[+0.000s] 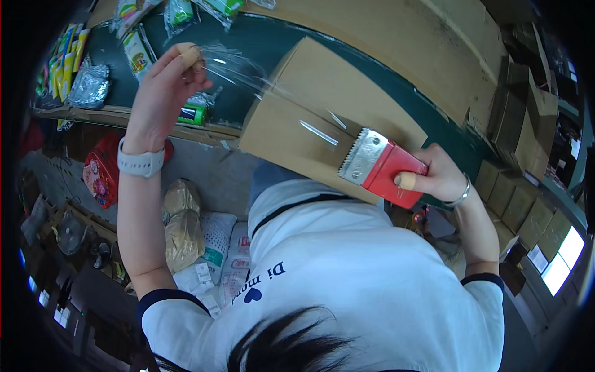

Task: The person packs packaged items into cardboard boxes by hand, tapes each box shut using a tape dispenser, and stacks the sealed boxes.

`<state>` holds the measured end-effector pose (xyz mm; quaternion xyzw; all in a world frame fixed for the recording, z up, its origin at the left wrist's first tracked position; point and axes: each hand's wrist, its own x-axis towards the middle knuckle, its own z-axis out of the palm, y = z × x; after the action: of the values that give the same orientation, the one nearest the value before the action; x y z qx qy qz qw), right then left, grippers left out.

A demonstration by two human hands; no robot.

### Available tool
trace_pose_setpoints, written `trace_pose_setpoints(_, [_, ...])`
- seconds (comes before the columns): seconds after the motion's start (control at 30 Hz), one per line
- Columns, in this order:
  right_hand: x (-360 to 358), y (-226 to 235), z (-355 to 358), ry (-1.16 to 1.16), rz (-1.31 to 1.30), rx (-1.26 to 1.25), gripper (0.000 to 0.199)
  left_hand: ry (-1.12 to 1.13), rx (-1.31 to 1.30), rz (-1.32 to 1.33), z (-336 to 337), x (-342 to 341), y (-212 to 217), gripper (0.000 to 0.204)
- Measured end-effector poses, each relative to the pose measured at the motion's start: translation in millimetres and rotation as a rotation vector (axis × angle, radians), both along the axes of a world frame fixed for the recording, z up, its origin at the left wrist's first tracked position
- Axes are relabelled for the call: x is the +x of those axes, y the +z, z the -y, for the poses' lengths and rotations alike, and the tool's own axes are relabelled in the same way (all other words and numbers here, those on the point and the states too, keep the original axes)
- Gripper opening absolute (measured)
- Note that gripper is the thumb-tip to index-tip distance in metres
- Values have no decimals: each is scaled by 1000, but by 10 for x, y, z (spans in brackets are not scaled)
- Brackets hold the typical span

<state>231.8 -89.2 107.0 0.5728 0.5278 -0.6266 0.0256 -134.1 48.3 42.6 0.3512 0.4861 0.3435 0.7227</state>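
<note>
A red tape dispenser (385, 168) with a serrated metal blade is gripped in the closed right hand (437, 175). A clear, glossy tape (248, 73) strip is pinched between left hand (166, 87) fingertips (thumb bandaged) and stretched over a plain cardboard box (322, 115) at the worktop's (260, 37) near edge.

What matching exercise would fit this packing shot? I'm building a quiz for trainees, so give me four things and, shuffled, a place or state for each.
Things:
1. red tape dispenser
2. clear tape
3. cardboard box
4. white wristwatch

Places or states:
A. on the left wrist
B. stretched between both hands
C. gripped in the right hand
D. lying on the dark green table

Pairs: 1-C, 2-B, 3-D, 4-A
</note>
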Motion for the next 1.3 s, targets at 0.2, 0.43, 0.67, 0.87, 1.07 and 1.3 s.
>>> trace_pose_setpoints(0.2, [110,-111,142,-151,-76,50,44,-37,67,-5,38,142,-187,16])
trace_pose_setpoints(0.43, [186,-196,244,-176,-149,159,45,69,102,80,140,333,-622,13])
trace_pose_setpoints(0.67, [79,-174,173,-183,-67,64,44,-69,-80,-13,424,495,-1740,14])
trace_pose_setpoints(0.87, [126,-205,234,-246,-57,99,45,42,211,-85,-54,679,-851,45])
trace_pose_setpoints(1.07, [67,-181,160,-208,-52,75,49,-356,87,147,43,1059,-969,55])
trace_pose_setpoints(1.3, [60,-259,195,-258,-97,122,48,-218,641,-503,-339,1000,-918,39])
